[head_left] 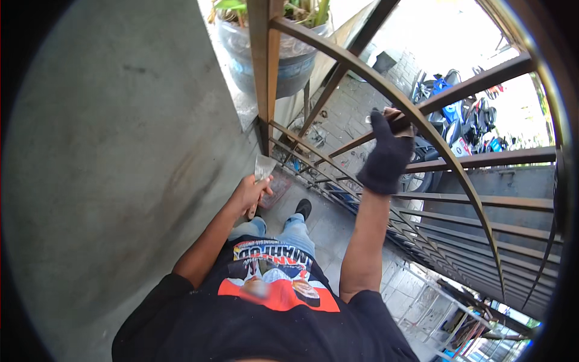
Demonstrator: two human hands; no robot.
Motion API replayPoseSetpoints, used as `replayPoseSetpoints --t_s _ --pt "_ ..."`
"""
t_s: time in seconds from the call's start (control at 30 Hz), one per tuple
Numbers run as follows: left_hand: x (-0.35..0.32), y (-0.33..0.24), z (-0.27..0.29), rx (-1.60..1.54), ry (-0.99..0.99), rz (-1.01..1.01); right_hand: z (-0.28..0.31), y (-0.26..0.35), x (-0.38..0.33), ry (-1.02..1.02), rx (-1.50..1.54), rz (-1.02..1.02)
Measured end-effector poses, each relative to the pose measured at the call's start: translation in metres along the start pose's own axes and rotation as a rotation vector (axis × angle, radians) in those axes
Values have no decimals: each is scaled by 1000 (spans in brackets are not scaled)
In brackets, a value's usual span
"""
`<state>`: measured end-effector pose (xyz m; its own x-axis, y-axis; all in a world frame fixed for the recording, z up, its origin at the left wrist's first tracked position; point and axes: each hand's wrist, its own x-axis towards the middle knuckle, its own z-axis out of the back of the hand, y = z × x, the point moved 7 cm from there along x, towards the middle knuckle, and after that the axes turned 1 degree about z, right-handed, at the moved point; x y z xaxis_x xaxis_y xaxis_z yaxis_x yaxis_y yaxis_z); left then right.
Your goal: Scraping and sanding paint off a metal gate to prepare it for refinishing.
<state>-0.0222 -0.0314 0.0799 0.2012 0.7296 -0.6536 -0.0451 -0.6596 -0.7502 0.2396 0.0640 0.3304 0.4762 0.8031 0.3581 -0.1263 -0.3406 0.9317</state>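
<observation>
My left hand (250,192) is bare and grips a scraper (262,171) with a wooden handle and a flat metal blade that points up toward the brown gate post (265,66). My right hand (387,155) wears a dark knit glove and is raised against a curved brown bar of the metal gate (422,123). It is closed around a small brownish pad, mostly hidden by the glove and pressed on the bar. I stand on a grey floor, and one dark shoe (303,208) shows below my jeans.
A grey concrete wall (120,151) fills the left side. A large potted plant (283,54) stands on a stand behind the gate post. Parked motorbikes (458,114) sit outside beyond the bars. Horizontal gate rails (482,211) run to the right.
</observation>
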Motion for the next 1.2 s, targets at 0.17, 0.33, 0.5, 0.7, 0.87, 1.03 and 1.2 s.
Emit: replayPoseSetpoints --t_s 0.17,0.33,0.5,0.7,0.87,1.03,1.2 --pt "15 -24 -29 88 60 -16 32 -171 -54 29 -296 -166" --pt "18 -13 -12 47 33 -27 1 -32 -4 50 -70 -90" --pt "29 -41 -44 117 119 -76 23 -134 -41 -187 -149 -40" --pt "37 -42 -36 129 152 -123 -2 -8 -12 -44 -33 -52" --pt "32 -40 -55 130 169 -49 2 -55 -21 -354 -434 153" --pt "35 -35 -60 178 193 -40 16 -105 -49 -178 -221 -77" --pt "30 -30 -61 144 192 -10 -7 22 -11 -467 -514 423"
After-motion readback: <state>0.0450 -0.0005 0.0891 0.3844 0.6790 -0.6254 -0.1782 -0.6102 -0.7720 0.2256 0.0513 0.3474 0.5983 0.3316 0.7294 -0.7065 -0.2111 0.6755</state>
